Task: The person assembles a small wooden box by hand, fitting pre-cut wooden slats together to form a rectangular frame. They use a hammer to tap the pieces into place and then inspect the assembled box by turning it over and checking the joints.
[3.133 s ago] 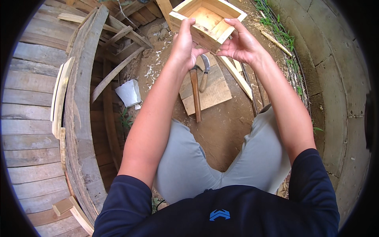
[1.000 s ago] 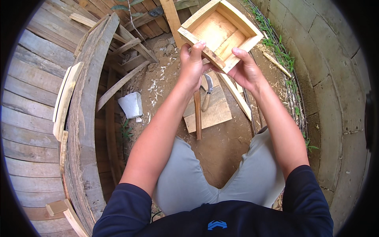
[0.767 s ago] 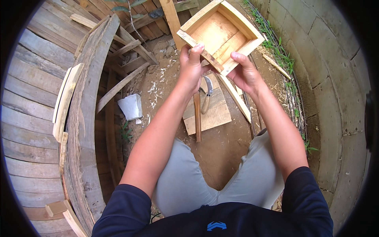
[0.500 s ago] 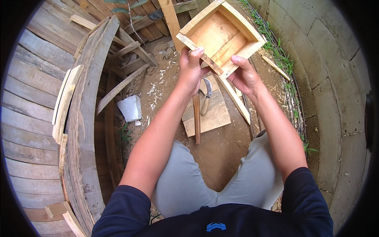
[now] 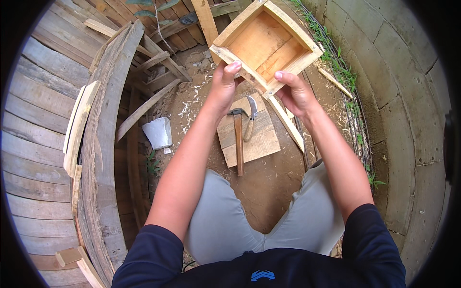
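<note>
A shallow, square wooden box is held up in front of me, its open side tilted toward me. Nail heads show at its corners. My left hand grips the near-left wall, thumb over the rim. On the near-right corner, my right hand holds the box with its thumb on the rim and its fingers underneath, mostly hidden. Below the box, a hammer with a wooden handle and a curved knife lie side by side on a square wooden board on the dirt.
At left runs a thick timber beam with loose wood strips on it. A whitish block sits on the dirt near wood shavings. A long wood strip lies right of the board. The block wall bounds the right side.
The box has shifted slightly left and tipped a little. Both hands moved left with it, and the hammer head has come into view beneath my left hand.
</note>
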